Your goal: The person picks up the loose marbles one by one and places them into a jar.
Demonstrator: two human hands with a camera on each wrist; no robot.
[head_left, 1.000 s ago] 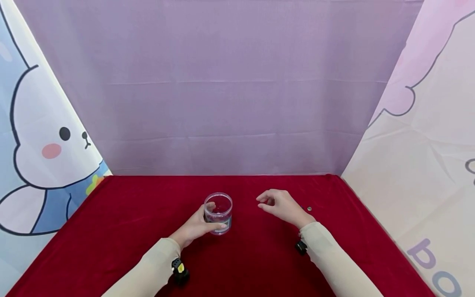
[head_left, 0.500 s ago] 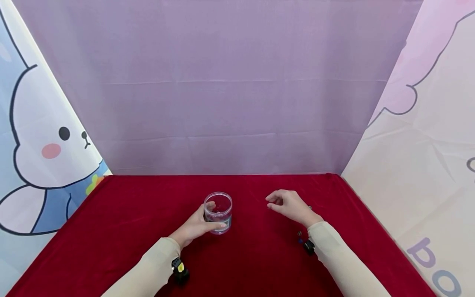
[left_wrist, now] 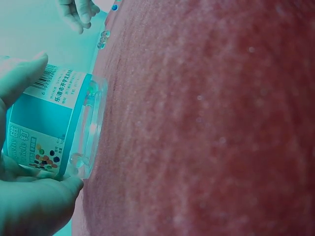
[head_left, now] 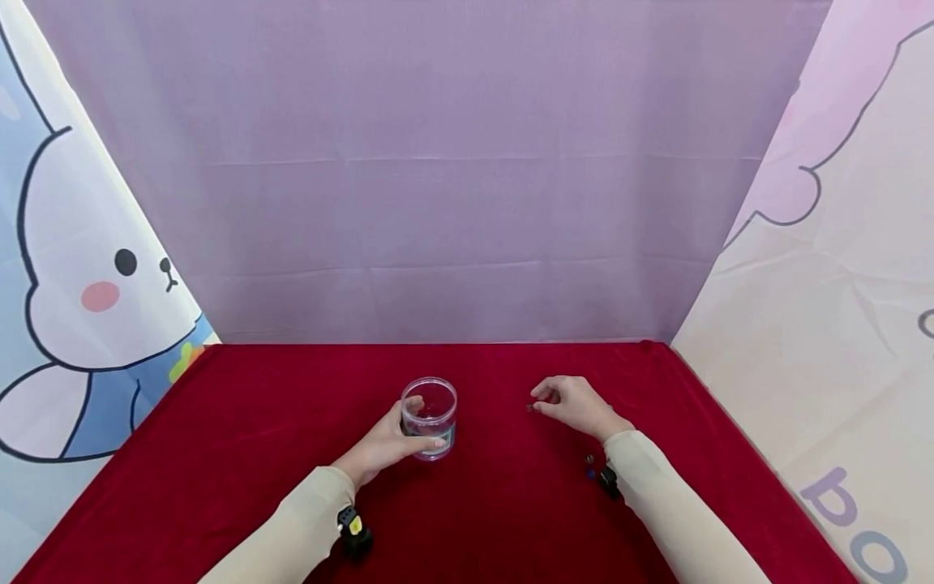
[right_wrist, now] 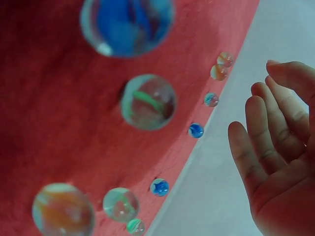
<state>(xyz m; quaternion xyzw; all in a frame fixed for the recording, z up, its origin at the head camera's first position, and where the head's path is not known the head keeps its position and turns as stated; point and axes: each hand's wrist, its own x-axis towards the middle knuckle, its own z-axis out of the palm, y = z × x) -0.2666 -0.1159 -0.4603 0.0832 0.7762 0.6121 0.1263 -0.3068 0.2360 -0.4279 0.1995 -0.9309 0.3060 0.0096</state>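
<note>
My left hand (head_left: 387, 446) grips a clear, open-topped plastic jar (head_left: 445, 434) by its side, thumb across the front. In the left wrist view a printed label (left_wrist: 42, 113) with a barcode wraps the jar; roundish glints show at its base, too unclear to name. My right hand (head_left: 575, 405) hovers over the cloth to the jar's right, fingers loosely bent. Tiny glass marbles (head_left: 530, 407) lie close by its fingertips in the head view; whether they touch cannot be told. The right wrist view shows the palm (right_wrist: 283, 191) with nothing visible in the fingers.
Several glass marbles lie about under the right arm, including a blue marble (right_wrist: 129, 24), a green-streaked marble (right_wrist: 148, 102) and an orange one (right_wrist: 64, 211). Red cloth (head_left: 292, 389) covers the table. A purple curtain (head_left: 438, 186) hangs behind, with printed sheets (head_left: 95, 324) at the sides.
My right hand has shifted right and lowered slightly; its fingertips are now beside tiny marbles. Marbles near the right wrist have come into view. The left hand and jar stay put.
</note>
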